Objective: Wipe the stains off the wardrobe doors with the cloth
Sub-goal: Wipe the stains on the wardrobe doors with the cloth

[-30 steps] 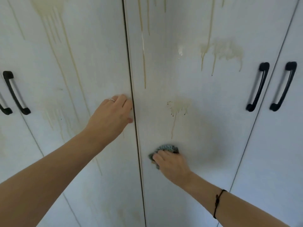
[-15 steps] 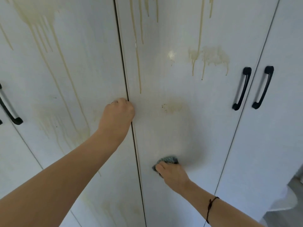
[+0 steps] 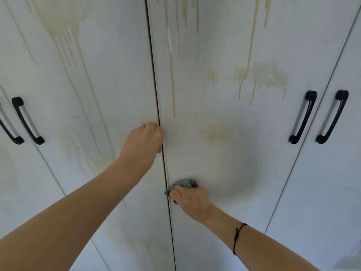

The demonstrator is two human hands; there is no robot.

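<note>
The white wardrobe doors carry yellowish drip stains. On the left door (image 3: 101, 90), long streaks run down from a big blotch (image 3: 60, 20). The right door (image 3: 244, 163) has streaks near its top, a blotch (image 3: 267, 75) and a faint smear (image 3: 216, 133). My right hand (image 3: 190, 200) grips a grey-blue cloth (image 3: 185, 183) and presses it on the right door, low down beside the seam. My left hand (image 3: 143, 141) sits at the seam (image 3: 156, 85) between the doors. Its fingers curl at the left door's edge and their tips are hidden.
Black bar handles stand on the doors: a pair at the far left (image 3: 25, 122) and a pair at the right (image 3: 303, 118) (image 3: 333, 117). Further door panels flank both sides. A bit of floor shows at the bottom right corner (image 3: 351, 257).
The dripping stain at mid-height on the right door is now only a faint smear. My right hand and cloth moved left to the seam. My left fingers went from flat to curled.
</note>
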